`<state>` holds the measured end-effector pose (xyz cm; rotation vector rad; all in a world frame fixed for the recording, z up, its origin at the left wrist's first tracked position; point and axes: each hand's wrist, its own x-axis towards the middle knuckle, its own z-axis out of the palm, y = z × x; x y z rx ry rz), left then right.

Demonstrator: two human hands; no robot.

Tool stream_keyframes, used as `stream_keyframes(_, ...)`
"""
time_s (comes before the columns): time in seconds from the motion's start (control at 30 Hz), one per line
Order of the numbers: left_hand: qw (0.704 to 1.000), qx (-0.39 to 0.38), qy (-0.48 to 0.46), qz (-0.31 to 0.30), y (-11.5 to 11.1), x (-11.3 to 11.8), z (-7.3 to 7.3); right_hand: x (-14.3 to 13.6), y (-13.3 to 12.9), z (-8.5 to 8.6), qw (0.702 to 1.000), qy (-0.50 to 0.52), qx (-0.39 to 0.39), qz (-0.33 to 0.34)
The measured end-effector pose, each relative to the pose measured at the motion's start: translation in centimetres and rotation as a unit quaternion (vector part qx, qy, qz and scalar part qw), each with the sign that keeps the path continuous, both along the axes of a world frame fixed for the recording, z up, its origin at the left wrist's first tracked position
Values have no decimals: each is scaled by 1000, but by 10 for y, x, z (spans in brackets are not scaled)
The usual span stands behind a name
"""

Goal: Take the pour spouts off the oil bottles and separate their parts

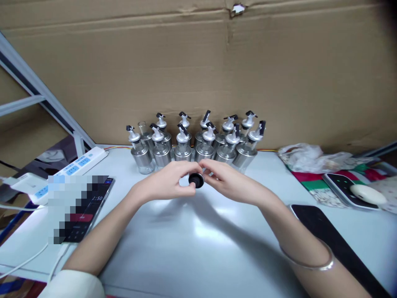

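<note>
Between my two hands, above the table, a pour spout (196,180) shows its round black underside and thin shiny rim; its upper part is hidden. My left hand (169,179) pinches it from the left, thumb against the black centre. My right hand (228,180) grips its right edge with curled fingertips. Just beyond the hands, several glass oil bottles with metal sleeves stand upright in two rows. Most carry silver spouts with black levers, such as the front left bottle (142,156). One open-necked bottle (146,134) in the back row has no spout.
A cardboard wall (198,70) rises behind the bottles. At left lie a power strip (77,163), a phone (99,203) and white cables. At right are a black flat object (322,223), a plastic bag (319,157), a patterned cloth (305,180) and a device with a white oval object (367,193).
</note>
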<state>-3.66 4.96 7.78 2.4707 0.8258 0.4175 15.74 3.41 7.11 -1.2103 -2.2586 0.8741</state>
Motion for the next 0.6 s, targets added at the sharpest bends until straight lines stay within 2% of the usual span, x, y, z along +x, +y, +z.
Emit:
stream_keyframes(0.07,1000,-18,16,-1,-3,3,-7,1,-9,-11,999,-10,15,-31)
stream_keyframes(0.17,999,-45,8,19,-9,6,-25,0,-21,-29,994,21,3,-104)
stream_keyframes(0.27,996,-67,-38,52,-16,8,-48,-3,-28,-51,983,117,-73,-118)
stream_keyframes(0.37,988,-81,-91,91,-26,8,-69,-6,-31,-70,957,214,-143,-136)
stream_keyframes(0.47,977,-97,-133,135,-37,9,-82,-7,-33,-78,933,262,-178,-169)
stream_keyframes(0.6,959,-135,-169,185,-47,11,-88,-8,-37,-75,915,293,-210,-184)
